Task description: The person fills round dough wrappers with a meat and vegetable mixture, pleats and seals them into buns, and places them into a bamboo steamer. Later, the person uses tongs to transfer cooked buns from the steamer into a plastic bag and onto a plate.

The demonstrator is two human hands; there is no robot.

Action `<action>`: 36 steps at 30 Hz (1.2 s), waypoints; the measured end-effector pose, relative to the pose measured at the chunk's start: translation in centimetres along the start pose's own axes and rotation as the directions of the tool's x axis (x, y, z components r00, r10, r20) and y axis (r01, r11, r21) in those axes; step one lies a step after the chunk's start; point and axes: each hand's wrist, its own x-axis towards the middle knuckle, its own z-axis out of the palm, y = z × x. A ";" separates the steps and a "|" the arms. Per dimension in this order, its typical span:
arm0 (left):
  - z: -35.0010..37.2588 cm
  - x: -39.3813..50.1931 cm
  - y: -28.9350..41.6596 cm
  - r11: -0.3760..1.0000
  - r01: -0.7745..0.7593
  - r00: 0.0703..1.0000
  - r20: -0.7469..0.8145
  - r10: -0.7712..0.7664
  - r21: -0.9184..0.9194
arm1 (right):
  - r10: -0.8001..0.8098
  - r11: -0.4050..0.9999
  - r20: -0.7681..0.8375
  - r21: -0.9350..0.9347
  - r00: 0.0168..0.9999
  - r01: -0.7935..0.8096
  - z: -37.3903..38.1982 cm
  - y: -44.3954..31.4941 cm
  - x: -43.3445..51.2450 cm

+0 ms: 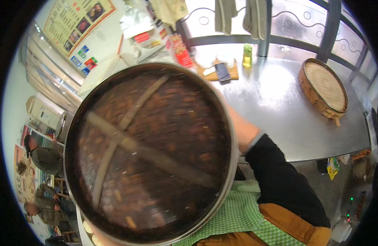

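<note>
A large round bamboo steamer piece [164, 129] fills the middle of the view, close to the camera. Its dark woven face carries crossed pale slats and has a metal-edged rim; whether it is a lid or a basket bottom I cannot tell. My right hand [239, 124] grips the far right side, the fingers hidden behind the rim. At the lower left edge a sliver of my left hand [104, 236] shows, supporting the rim from beneath. Several pale round pieces, possibly dough [87, 227], peek out beside that hand on a white surface.
A lighter bamboo steamer [324, 87] stands on the steel table [269, 123] at right. Toward the window are a bottle of yellow liquid [247, 57] and a phone [222, 72] on a wooden board [233, 75]. Two people [46, 158] are at far left.
</note>
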 end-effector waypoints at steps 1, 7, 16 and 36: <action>2.4 1.2 -1.9 0.999 0.047 0.998 0.043 -0.047 -0.004 | -0.043 0.995 -0.068 -0.093 0.997 0.036 -4.2 -3.5 -0.9; 13.8 9.3 -19.6 0.935 0.349 0.912 0.203 -0.355 0.069 | -0.219 0.828 -0.510 -0.548 0.832 -0.118 -29.4 -16.0 -10.8; 31.0 9.3 -38.8 0.797 0.473 0.753 0.297 -0.586 0.375 | -0.249 0.503 -0.871 -0.490 0.423 -0.712 -59.9 -17.5 -34.3; 10.3 -6.9 -19.8 0.724 -0.011 0.798 0.442 -0.410 0.690 | -0.609 0.022 -0.033 -0.999 0.793 -0.025 -25.3 -28.0 -9.5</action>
